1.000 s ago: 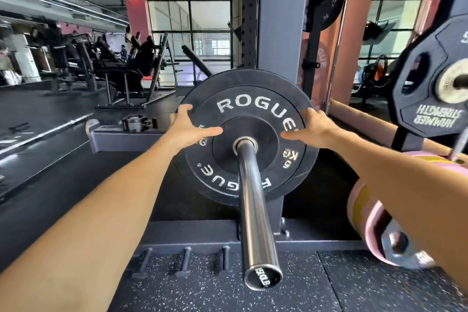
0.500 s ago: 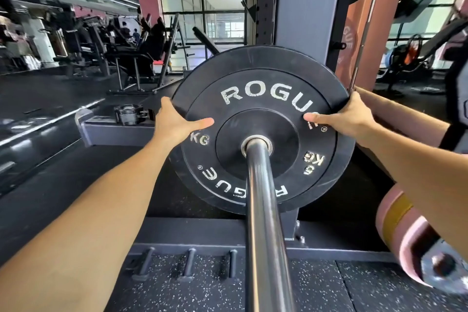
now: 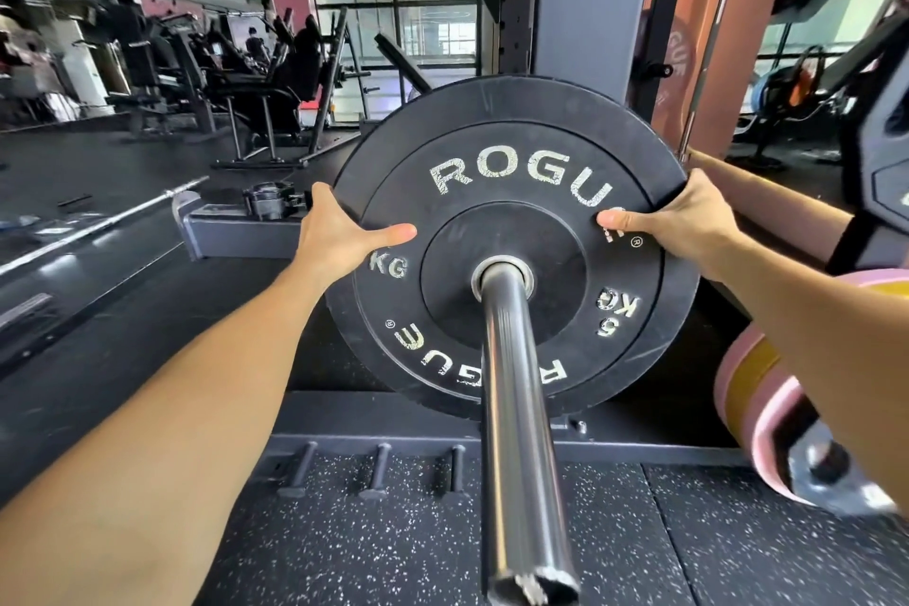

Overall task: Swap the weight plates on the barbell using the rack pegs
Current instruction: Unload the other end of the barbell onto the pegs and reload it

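A black 5 kg bumper plate [image 3: 511,172] marked ROGUE sits on the steel barbell sleeve [image 3: 516,433], which points toward me. My left hand [image 3: 339,231] grips the plate's left rim, thumb across its face and fingers behind. On the right rim my right hand [image 3: 674,221] grips the same way, thumb on the lettering. Behind the plate rises the grey rack upright [image 3: 590,0]. The sleeve's near end is bare.
A pink and yellow plate [image 3: 767,413] hangs on a low peg at right, with a black plate [image 3: 885,162] above it. Three short pegs [image 3: 378,467] stick out of the rack base. A loose collar [image 3: 270,202] lies on the left beam. Speckled rubber floor lies below.
The plate looks larger and closer along the sleeve than before, with both hands still on its rim. The view has shifted down and toward the plate.
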A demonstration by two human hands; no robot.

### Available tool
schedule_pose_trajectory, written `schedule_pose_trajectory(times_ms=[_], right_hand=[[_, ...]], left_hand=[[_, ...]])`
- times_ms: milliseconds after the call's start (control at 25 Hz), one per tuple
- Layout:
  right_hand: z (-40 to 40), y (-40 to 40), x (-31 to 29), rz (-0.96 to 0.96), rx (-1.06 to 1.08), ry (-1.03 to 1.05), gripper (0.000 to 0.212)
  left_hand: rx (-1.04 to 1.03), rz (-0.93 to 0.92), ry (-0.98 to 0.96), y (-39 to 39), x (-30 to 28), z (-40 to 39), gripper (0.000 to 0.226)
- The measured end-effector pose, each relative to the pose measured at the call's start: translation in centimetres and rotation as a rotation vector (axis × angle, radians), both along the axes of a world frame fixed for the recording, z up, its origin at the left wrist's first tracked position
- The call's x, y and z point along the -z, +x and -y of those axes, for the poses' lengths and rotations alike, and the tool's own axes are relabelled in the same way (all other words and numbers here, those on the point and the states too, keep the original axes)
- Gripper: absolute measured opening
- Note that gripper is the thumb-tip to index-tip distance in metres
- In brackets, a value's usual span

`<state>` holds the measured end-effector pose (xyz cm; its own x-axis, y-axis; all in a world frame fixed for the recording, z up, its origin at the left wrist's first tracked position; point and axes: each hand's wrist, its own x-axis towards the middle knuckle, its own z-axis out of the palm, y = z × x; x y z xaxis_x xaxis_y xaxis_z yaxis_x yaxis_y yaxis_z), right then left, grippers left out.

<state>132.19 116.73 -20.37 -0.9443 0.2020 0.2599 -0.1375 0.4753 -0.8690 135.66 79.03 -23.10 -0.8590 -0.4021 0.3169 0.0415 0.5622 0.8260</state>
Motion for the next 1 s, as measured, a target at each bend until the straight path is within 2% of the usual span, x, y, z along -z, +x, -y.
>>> schedule_pose_trajectory(times_ms=[240,360,560,1000], right_hand=[[-0.7,9.6,-0.1,-0.033,-0.008,-0.014,0.114],[-1.2,14.2,-0.3,-0.047,-0.022,0.006,0.117],[-1.8,21.5,-0.6,-0.064,-0.024,0.026,0.109],[-2.9,29.5,-0.7,-0.073,-0.087,-0.01,0.098]], left_hand=[[0.01,-0.024,0.026,9.3,0.6,-0.8,0.114],[0.027,-0.037,0.045,14.0,1.0,-1.2,0.107],[0.036,-0.04,0.07,21.3,1.3,-1.7,0.108],[0.064,-0.052,0.066,29.3,1.4,-2.4,0.103]])
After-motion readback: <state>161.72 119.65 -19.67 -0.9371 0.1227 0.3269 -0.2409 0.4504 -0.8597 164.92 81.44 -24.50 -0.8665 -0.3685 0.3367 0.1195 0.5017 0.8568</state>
